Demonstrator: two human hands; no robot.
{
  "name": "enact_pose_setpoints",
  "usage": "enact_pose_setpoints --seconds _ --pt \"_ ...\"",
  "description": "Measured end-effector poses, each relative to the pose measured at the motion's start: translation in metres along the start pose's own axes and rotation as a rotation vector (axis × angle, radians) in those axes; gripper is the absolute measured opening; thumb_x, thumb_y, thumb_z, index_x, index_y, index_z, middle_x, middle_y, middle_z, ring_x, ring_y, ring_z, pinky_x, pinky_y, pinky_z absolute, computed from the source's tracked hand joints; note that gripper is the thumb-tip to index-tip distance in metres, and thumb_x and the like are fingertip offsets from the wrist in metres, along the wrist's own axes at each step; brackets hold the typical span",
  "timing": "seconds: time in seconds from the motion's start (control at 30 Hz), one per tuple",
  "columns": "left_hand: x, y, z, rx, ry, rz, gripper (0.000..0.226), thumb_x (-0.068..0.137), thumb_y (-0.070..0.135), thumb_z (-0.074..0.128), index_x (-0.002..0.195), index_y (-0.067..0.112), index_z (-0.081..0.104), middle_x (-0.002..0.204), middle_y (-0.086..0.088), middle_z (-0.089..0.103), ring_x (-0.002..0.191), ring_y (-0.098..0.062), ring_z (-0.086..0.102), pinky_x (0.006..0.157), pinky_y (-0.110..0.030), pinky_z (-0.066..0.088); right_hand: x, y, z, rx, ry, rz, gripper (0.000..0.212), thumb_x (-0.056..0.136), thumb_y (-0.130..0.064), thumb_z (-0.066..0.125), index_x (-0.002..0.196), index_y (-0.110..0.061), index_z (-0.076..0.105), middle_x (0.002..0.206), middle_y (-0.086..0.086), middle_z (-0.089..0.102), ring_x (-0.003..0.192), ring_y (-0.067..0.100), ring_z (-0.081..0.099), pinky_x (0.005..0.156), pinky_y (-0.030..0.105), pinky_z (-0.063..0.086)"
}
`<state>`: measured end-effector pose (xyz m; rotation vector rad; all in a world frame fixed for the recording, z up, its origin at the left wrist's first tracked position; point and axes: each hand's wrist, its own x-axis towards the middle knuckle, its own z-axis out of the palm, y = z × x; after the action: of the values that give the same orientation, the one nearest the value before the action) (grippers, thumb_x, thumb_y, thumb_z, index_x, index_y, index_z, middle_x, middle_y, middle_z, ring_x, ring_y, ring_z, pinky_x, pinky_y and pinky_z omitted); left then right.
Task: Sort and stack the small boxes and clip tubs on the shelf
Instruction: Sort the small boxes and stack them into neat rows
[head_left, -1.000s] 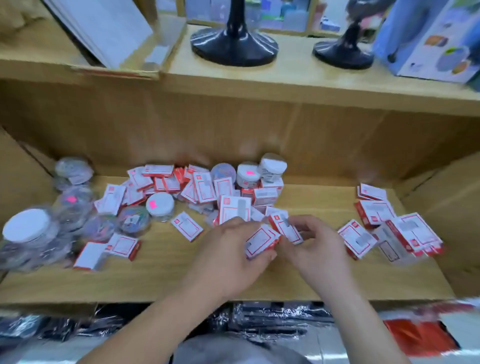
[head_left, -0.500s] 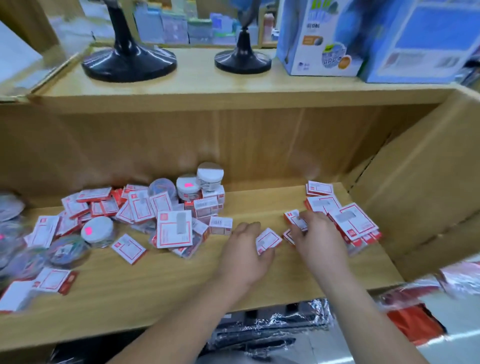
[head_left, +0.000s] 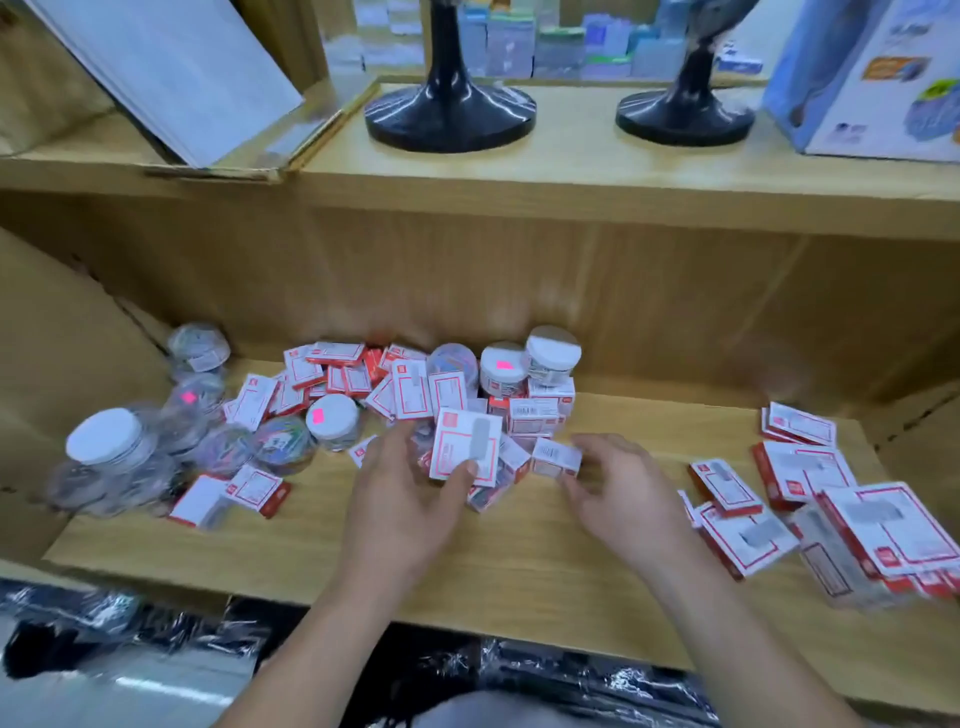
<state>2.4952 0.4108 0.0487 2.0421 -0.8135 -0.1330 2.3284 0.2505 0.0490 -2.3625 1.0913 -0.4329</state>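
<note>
One large box (head_left: 464, 448): left hand (head_left: 410, 501); one small box (head_left: 555, 457): right hand (head_left: 626, 501).

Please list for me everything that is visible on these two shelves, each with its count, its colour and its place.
heap of small boxes: many, red and white, middle back of lower shelf
sorted boxes: several, red and white, right end of lower shelf
clip tubs: at least seven, clear, some with white lids, left end and in the heap
lower shelf: one, light wood
round bases: two, black, upper shelf
carton: one, blue, upper shelf, right
leaning sheets: one stack, white, upper shelf, left
left hand: one, holds a larger box at the heap
right hand: one, pinches a small white box
</note>
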Motion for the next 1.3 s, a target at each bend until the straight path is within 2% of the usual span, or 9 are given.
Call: enact_pose_setpoints --seconds 0.1,0.33,0.4,0.47,0.53,0.73,1.0,1.1,1.3 --pt "0.008 -0.006 0.003 -0.015 -0.063 -0.082 0.051 0.073 0.051 0.073 0.120 0.039 0.055 0.100 0.013 0.064 0.084 -0.012 0.065 0.075 -0.035 0.056 0.008 0.003 0.010 0.006 -0.044 0.028 0.035 0.086 -0.024 0.070 0.120 -0.021 0.068 0.114 -0.003 0.066 0.107 0.022 0.062 0.088 0.037 0.051" --pt "0.009 -0.011 0.006 -0.187 -0.161 -0.096 0.041 0.085 0.030 0.070 0.121 0.046 0.057 0.113 0.021 0.071 0.105 -0.008 0.069 0.091 -0.047 0.057 0.016 -0.002 0.001 0.106 -0.036 0.055 0.022 0.086 -0.016 0.068 0.108 -0.020 0.069 0.097 -0.011 0.058 0.080 0.010 0.057 0.076 0.023 0.043" --pt "0.009 -0.009 0.006 -0.237 -0.143 -0.098 0.045 0.089 0.018 0.071 0.121 0.046 0.058 0.112 0.027 0.070 0.099 -0.002 0.069 0.090 -0.038 0.057 0.008 -0.011 -0.007 0.156 0.018 0.048 0.019 0.084 -0.019 0.071 0.101 -0.025 0.066 0.097 -0.012 0.060 0.077 0.005 0.059 0.071 0.023 0.044" --pt "0.008 -0.006 0.006 -0.282 -0.108 -0.096 0.051 0.091 0.003 0.069 0.126 0.039 0.057 0.109 0.032 0.068 0.081 0.010 0.063 0.079 -0.016 0.052 -0.002 -0.022 -0.013 0.215 0.077 0.038 0.018 0.078 -0.021 0.075 0.092 -0.027 0.066 0.092 -0.013 0.061 0.074 0.005 0.059 0.068 0.021 0.047" --pt "0.008 -0.006 0.003 -0.335 -0.052 -0.096 0.049 0.091 -0.002 0.067 0.131 0.025 0.059 0.110 0.022 0.070 0.078 0.010 0.061 0.075 -0.009 0.046 -0.013 -0.033 -0.018 0.264 0.115 0.009 0.018 0.074 -0.022 0.078 0.088 -0.027 0.067 0.085 -0.013 0.063 0.072 0.009 0.059 0.065 0.019 0.047" --pt "0.001 -0.017 -0.031 -0.393 0.003 -0.080 0.049 0.095 0.003 0.065 0.135 0.031 0.057 0.124 0.021 0.066 0.113 -0.001 0.064 0.087 -0.017 0.051 -0.030 -0.078 -0.001 0.388 0.049 -0.022 0.019 0.072 -0.020 0.080 0.081 -0.028 0.066 0.076 -0.012 0.062 0.059 0.012 0.059 0.056 0.022 0.047" --pt "-0.009 -0.073 -0.110 -0.220 0.101 -0.130 0.048 0.094 0.019 0.063 0.138 0.032 0.054 0.131 0.013 0.064 0.120 -0.012 0.062 0.100 -0.048 0.052 -0.049 -0.137 0.081 0.434 -0.152 -0.056 0.024 0.075 -0.017 0.079 0.079 -0.034 0.063 0.063 -0.007 0.063 0.054 0.013 0.059 0.054 0.030 0.050" --pt "-0.022 -0.091 -0.130 -0.173 0.094 -0.170 0.050 0.090 0.026 0.061 0.139 0.034 0.053 0.130 0.013 0.064 0.120 -0.013 0.062 0.099 -0.049 0.052 -0.048 -0.156 0.118 0.418 -0.189 -0.087 0.030 0.077 -0.018 0.078 0.080 -0.042 0.061 0.072 -0.011 0.060 0.059 0.012 0.059 0.056 0.024 0.049" --pt "-0.024 -0.104 -0.152 -0.129 0.163 -0.164 0.047 0.093 0.021 0.064 0.137 0.034 0.055 0.126 0.014 0.064 0.110 -0.004 0.064 0.096 -0.038 0.053 -0.032 -0.179 0.151 0.415 -0.179 -0.076 0.032 0.078 -0.018 0.079 0.087 -0.043 0.061 0.089 -0.013 0.061 0.064 0.007 0.065 0.067 0.041 0.059"
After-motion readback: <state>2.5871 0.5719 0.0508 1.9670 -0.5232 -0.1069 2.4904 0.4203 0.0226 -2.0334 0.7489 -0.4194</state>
